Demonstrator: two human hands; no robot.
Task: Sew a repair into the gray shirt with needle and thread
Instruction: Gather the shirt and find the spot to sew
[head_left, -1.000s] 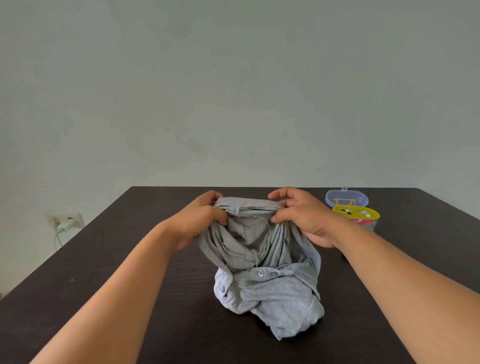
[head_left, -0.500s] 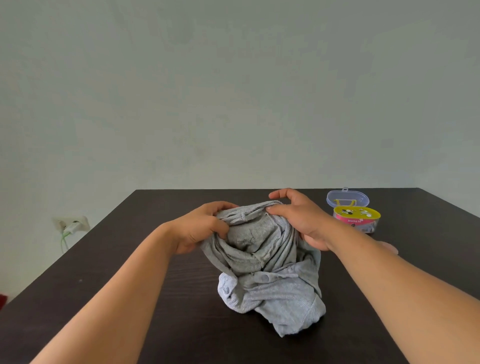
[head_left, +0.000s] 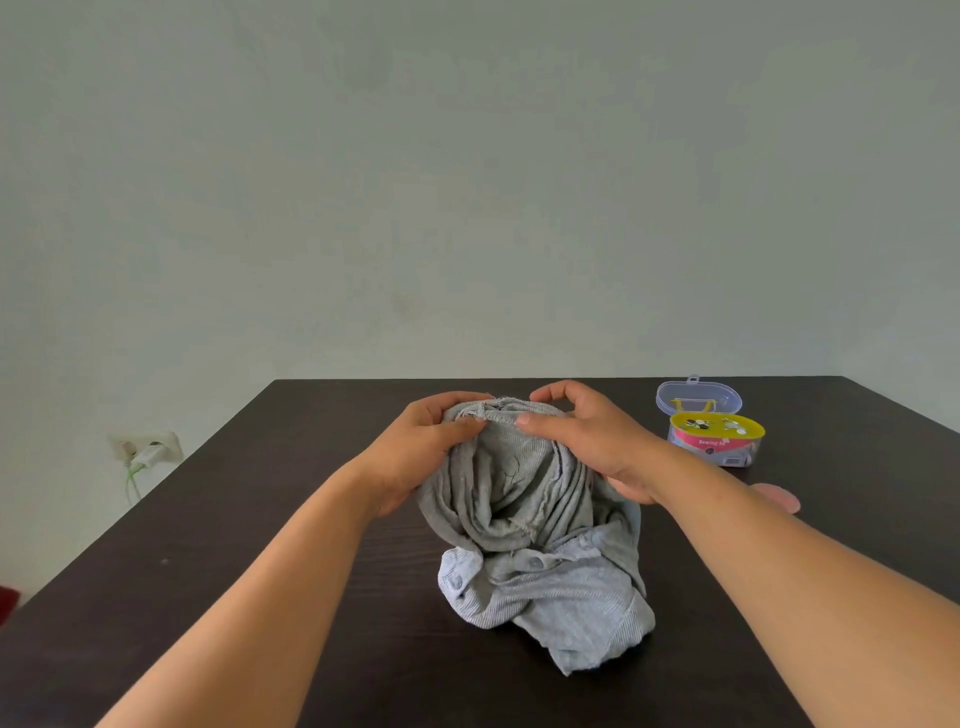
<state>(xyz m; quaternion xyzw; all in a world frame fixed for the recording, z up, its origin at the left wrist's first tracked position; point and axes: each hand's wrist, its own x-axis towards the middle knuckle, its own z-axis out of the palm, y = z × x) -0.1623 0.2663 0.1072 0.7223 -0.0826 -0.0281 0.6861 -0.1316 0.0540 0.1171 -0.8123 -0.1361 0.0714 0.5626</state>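
A gray shirt (head_left: 524, 525) sits bunched in the middle of a dark worktop (head_left: 260, 571), its lower folds heaped on the surface and its upper part lifted by both hands. The left hand (head_left: 415, 452) grips the left side of the raised fabric, its fingers (head_left: 457, 402) curled over the top edge and the thumb pressing the cloth from the near side. The right hand (head_left: 592, 441) holds the right side of the same edge, pinching the cloth between thumb and forefinger, the other fingers curled behind the fabric. The two hands sit close together, with a short stretch of frayed edge between them. A thin dark thread (head_left: 511, 470) lies looped on the cloth just below the hands. Buttons (head_left: 535, 562) show on the lower folds.

To the far right stands an open sewing kit (head_left: 714, 436), its clear lid tipped back. Near it, beside the right forearm, lies a small pink disc (head_left: 779, 498). At the left, on the wall, a socket (head_left: 148, 447) holds a plug with a green cable.
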